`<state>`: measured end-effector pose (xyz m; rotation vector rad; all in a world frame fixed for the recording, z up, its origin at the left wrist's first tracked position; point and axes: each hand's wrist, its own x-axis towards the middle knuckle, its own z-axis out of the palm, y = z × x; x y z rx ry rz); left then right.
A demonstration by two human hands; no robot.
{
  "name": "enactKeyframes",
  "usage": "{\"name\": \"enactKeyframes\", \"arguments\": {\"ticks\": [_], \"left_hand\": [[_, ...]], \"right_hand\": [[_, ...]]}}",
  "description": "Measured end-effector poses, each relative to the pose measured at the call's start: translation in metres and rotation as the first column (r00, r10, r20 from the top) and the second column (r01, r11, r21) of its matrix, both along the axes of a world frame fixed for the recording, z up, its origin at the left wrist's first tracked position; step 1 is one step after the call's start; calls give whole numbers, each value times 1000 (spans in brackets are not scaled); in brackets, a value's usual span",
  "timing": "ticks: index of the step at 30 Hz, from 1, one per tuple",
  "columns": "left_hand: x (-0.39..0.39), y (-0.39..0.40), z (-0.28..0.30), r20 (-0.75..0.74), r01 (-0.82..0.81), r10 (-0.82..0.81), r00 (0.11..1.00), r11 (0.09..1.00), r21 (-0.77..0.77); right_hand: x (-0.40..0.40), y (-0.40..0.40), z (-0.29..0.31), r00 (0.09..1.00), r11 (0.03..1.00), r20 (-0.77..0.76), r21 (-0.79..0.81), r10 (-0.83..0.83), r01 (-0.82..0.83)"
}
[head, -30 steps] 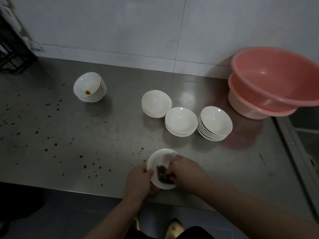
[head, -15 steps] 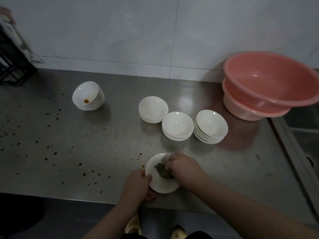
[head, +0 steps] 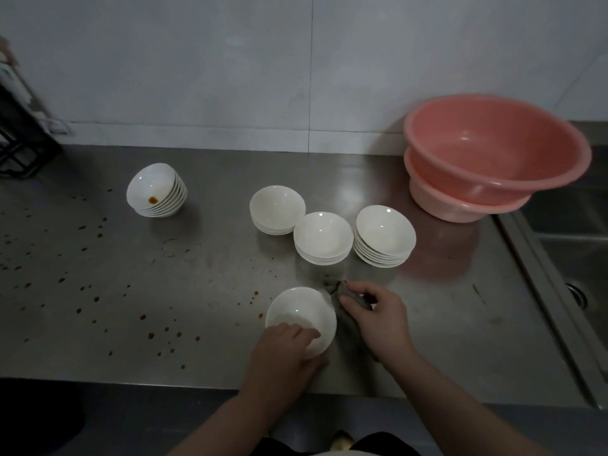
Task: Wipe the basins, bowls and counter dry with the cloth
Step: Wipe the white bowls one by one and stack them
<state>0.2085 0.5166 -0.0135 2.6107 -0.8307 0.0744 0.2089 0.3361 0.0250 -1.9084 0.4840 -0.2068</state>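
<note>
Your left hand (head: 283, 350) comes in from the bottom, forearm angled up and right, thumb hooked over the near rim of the bowl (head: 301, 319) with fingers curled under it. Your right hand (head: 378, 320) sits just beside it, knuckles up, fingers curled around the cloth (head: 345, 311), forearm running off bottom right.

Single head-worn view, angled forward and down, close over the counter (head: 138, 291) edge.

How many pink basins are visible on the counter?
2. Both stand at the back right of the counter, beside the sink: the upper basin is nested in the lower basin. A third hidden between them cannot be excluded.
</note>
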Motion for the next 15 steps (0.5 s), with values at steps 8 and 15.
{"name": "enactKeyframes", "arguments": {"ticks": [8, 15], "left_hand": [[13, 2, 26, -68, -242, 233, 970, 950, -199], [34, 18, 64, -881, -878, 43, 472, 117, -465]], "right_hand": [[1, -10, 21, 996, 856, -23, 510, -80, 81], [12, 8, 40, 998, 670, 2, 741, 61, -42]]}}
